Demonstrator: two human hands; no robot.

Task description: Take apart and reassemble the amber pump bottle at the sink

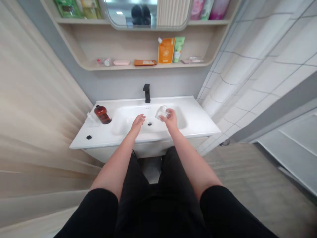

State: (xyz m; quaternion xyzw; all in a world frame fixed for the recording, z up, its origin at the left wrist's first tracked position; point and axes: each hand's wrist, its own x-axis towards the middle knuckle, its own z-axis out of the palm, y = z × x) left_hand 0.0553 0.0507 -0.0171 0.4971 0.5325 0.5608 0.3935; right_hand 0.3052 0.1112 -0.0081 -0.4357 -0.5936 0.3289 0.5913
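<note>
My right hand point(170, 119) is closed around a small clear bottle point(161, 112), which it holds tilted above the right half of the white sink basin point(182, 122). Over the left half of the basin, my left hand point(138, 122) holds nothing, its fingers stretched out and apart from the bottle. Between the hands, the dark drain point(149, 124) shows at the basin's bottom. A black faucet point(147, 93) stands behind the basin.
On the counter's left stand a brown bottle point(102, 115) and a clear pump top point(91, 118), with a black cap point(89, 137) nearer the front. Above, a shelf point(111, 67) carries an orange pouch point(166, 51) and a green tube point(178, 49). A curtain point(44, 115) hangs at left.
</note>
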